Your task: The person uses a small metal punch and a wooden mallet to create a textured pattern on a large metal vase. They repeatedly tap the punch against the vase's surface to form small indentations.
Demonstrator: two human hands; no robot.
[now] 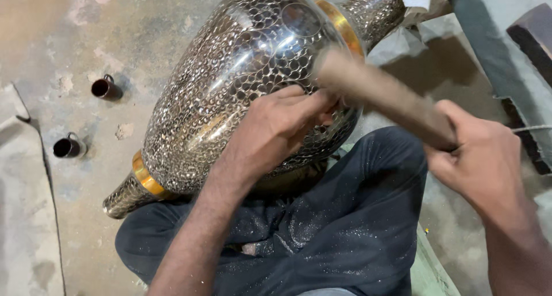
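Vase (230,83) of hammered metal lies on its side across the lap, likely heavy, stiff and slick, best steadied at its broad belly. Left hand (276,129) rests there, fingers pinched on something too small to tell. Right hand (483,158) is closed around a blurred wooden handle (385,94) reaching to the vase

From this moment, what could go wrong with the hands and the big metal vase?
1. The left hand presses on the vase right beside where the wooden stick lands; the fingers might get hit.
2. The vase lies tilted across the lap; a hard blow may roll it off.
3. The two small cups on the floor could be knocked.
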